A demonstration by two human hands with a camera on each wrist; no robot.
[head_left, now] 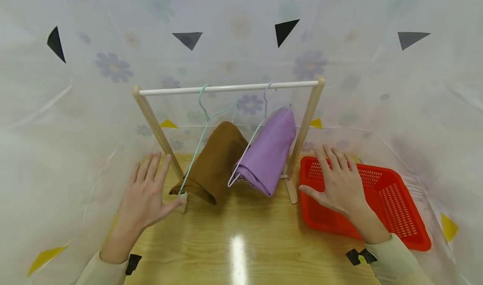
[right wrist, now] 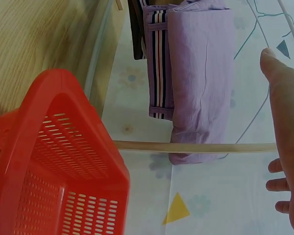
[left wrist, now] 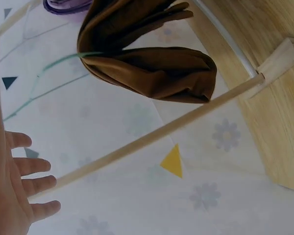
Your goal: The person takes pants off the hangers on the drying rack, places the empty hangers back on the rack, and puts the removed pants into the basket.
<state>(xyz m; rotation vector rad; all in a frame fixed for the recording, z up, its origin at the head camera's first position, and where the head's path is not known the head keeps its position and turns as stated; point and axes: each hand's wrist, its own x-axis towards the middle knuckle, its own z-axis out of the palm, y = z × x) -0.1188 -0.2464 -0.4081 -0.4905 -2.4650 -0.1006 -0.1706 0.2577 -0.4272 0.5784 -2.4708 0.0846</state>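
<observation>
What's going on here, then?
A person holds both hands up with fingers spread, gripping nothing. The left hand is near the small rack, the right hand near the red basket. On the rack, a brown cloth and a purple cloth hang folded over two hangers.
</observation>
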